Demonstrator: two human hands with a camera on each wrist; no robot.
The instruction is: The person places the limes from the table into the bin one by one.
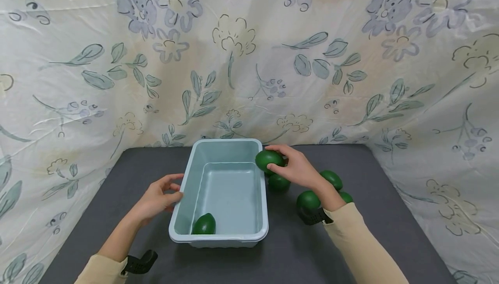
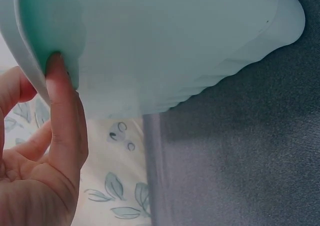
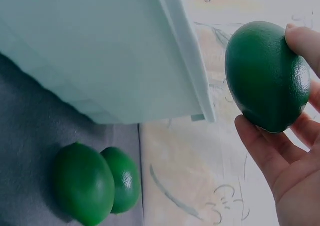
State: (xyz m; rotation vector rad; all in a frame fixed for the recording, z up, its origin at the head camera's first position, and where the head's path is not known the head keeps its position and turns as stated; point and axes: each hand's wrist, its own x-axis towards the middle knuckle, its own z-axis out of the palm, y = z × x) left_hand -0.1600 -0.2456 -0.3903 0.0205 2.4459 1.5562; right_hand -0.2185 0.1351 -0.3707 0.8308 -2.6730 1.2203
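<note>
A glossy green lime [image 1: 269,160], also large in the right wrist view [image 3: 265,76], is gripped between the thumb and fingers of my right hand [image 1: 298,167]. That hand is raised beside the far right corner of a pale blue-green plastic bin [image 1: 219,237]. Inside the bin, one lime [image 1: 204,224] lies in the near left corner. My left hand [image 1: 157,197] touches the bin's left rim, its fingers fairly straight. In the left wrist view, fingertips [image 2: 57,68] rest against the bin's outer wall, just under the lip.
Right of the bin, several more limes lie on the dark grey table [image 1: 374,232]: one [image 1: 278,183] close to the wall, others [image 1: 331,179] partly behind my right forearm. A floral curtain [image 1: 249,80] hangs behind the table and along both sides.
</note>
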